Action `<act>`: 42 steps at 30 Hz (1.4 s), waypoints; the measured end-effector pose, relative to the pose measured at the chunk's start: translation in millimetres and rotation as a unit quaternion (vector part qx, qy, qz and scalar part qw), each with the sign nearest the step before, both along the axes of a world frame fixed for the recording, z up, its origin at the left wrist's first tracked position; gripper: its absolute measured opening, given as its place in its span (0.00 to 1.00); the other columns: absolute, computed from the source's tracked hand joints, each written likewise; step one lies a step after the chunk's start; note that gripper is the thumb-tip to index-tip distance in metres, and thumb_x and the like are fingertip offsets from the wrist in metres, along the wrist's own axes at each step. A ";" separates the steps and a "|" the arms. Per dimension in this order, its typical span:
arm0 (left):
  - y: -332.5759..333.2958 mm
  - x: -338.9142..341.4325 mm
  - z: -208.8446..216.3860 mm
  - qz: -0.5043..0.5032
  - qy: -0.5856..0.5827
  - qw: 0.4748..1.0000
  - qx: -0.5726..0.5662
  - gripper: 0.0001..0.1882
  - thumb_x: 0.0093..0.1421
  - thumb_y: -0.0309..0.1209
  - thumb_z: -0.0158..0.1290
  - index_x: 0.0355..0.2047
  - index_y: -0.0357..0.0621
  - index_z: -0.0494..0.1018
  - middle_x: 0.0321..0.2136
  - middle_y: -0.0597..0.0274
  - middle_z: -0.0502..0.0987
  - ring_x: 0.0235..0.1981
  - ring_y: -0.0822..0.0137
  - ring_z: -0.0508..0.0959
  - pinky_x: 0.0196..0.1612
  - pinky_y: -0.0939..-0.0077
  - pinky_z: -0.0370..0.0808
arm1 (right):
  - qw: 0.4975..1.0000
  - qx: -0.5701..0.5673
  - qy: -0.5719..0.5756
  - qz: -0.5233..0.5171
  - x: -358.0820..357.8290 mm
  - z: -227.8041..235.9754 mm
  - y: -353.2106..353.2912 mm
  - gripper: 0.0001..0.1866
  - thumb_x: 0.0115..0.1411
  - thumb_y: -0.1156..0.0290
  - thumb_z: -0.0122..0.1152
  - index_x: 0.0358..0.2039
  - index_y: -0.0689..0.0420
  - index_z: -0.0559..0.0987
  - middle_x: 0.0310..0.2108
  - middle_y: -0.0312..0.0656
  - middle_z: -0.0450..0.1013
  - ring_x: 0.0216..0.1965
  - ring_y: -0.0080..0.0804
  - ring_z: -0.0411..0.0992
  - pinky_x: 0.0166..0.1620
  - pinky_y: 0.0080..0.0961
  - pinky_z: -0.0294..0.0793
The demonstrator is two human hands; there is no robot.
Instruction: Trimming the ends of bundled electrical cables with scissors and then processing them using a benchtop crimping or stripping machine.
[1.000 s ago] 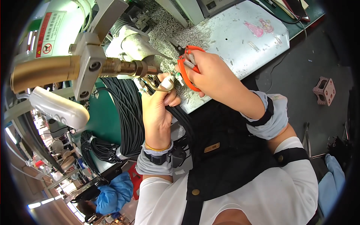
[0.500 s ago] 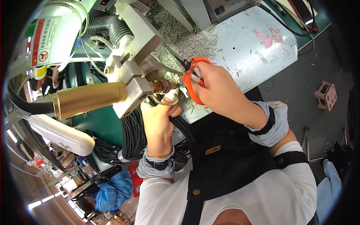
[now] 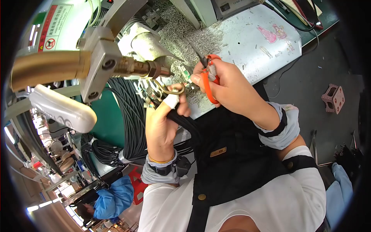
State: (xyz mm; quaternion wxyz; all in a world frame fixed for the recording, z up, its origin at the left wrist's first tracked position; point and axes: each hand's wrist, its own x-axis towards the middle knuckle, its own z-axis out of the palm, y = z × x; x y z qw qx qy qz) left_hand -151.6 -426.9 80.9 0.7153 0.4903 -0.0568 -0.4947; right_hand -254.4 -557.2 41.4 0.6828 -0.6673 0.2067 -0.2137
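My right hand (image 3: 234, 85) is closed around orange-handled scissors (image 3: 210, 91), its thumb and fingers at the loops. Their dark blades (image 3: 199, 53) point up and left over the metal clippings. My left hand (image 3: 160, 125), with white wrapping on one digit, is closed on a bundle of black cables (image 3: 187, 121). The cables' stripped ends, with white and green tips (image 3: 148, 91), fan out left of its fingers. Just above the left fingers is a soldering iron's metal tip (image 3: 164, 72), on a brass-coloured handle (image 3: 50, 69). A small green-and-white piece (image 3: 186, 72) sits between the hands.
Many small metal clippings (image 3: 174, 27) cover part of the pale metal plate (image 3: 247, 42). Coiled black cables (image 3: 133, 127) lie on the green mat (image 3: 104, 116) at left. A white rounded lamp-like arm (image 3: 63, 110) overhangs there. A pink stool (image 3: 333, 98) stands on the floor at right.
The soldering iron and its bracket now appear farther left and higher, uncovering the cable tips by my left hand. My right hand with the scissors has shifted slightly right.
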 end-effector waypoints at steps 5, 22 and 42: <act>12.4 -30.5 7.5 0.047 -0.123 0.988 0.079 0.11 0.53 0.22 0.49 0.37 0.33 0.69 0.28 0.60 0.72 0.27 0.68 0.72 0.29 0.77 0.70 | 0.988 -0.141 -0.015 -0.060 -18.4 13.6 16.7 0.09 0.54 0.69 0.55 0.28 0.63 0.70 0.16 0.34 0.64 0.16 0.15 0.57 0.19 0.15 0.57; 37.3 -41.2 -6.2 0.017 -0.217 0.975 0.043 0.08 0.52 0.21 0.50 0.34 0.34 0.69 0.31 0.57 0.73 0.29 0.70 0.74 0.34 0.78 0.71 | 0.895 -0.410 -0.132 -0.116 -27.7 10.1 38.4 0.11 0.48 0.83 0.57 0.34 0.60 0.75 0.18 0.35 0.66 0.16 0.19 0.63 0.18 0.17 0.60; 42.9 -43.8 -19.0 -0.026 -0.209 0.975 0.073 0.08 0.47 0.26 0.55 0.27 0.37 0.70 0.22 0.70 0.70 0.24 0.81 0.67 0.27 0.85 0.65 | 0.840 -0.537 -0.076 -0.003 -46.0 31.6 52.7 0.21 0.37 0.85 0.57 0.36 0.55 0.76 0.19 0.35 0.68 0.17 0.28 0.66 0.19 0.19 0.59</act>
